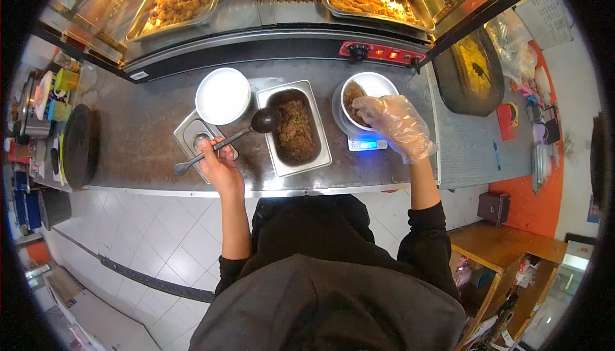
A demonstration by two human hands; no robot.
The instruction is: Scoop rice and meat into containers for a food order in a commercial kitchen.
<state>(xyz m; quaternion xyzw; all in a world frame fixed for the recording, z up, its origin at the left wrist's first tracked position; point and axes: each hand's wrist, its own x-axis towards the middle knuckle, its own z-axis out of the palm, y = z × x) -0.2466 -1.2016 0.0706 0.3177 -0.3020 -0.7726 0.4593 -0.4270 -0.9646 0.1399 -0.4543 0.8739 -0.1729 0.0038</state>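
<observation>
My left hand [218, 163], bare, grips the handle of a black ladle [265, 120]. The ladle's bowl hangs over the left rim of a steel food pan [321, 151], which contains brown minced food [295, 132]. My right hand [396, 123] wears a clear plastic glove. Its fingertips reach into a white bowl [382, 83], at a portion of brown food [354, 96] there; whether they pinch any is hidden. That bowl stands on a digital kitchen scale [367, 144] with a lit blue display. White round containers or lids [223, 95] sit left of the pan, overlapping a steel pan lid [190, 132].
A heated display cabinet [269, 46] with trays of fried food [379, 2] borders the counter's [139, 135] back. On the right are a black container of yellow food [471, 70] and a blue pen [497, 155]. A dark round pan or lid [81, 147] stands at left.
</observation>
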